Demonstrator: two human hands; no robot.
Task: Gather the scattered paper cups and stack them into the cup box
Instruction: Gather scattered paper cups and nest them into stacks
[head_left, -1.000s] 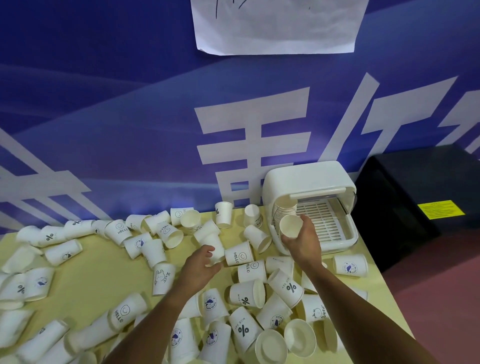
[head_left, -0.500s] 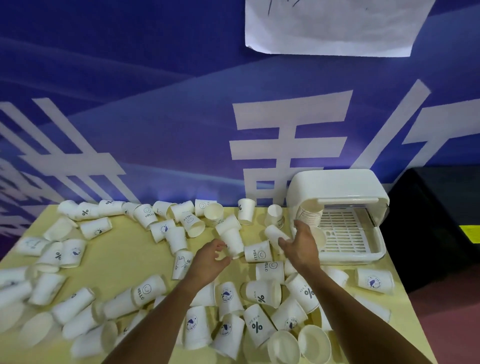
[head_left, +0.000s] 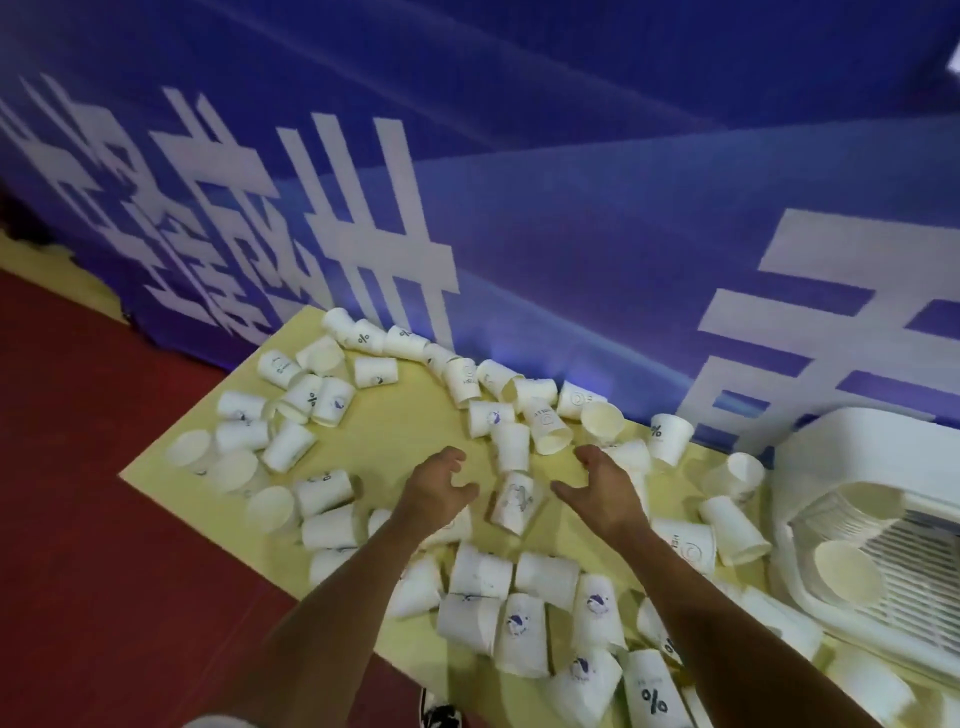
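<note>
Finding: left hand (head_left: 436, 488) and right hand (head_left: 602, 493) hover empty, fingers loosely curled, flanking a toppled paper cup (head_left: 514, 501) on the table (head_left: 405, 431); grip its wall lightly, rim unsquashed, for nesting in the cup box (head_left: 857, 441).
</note>
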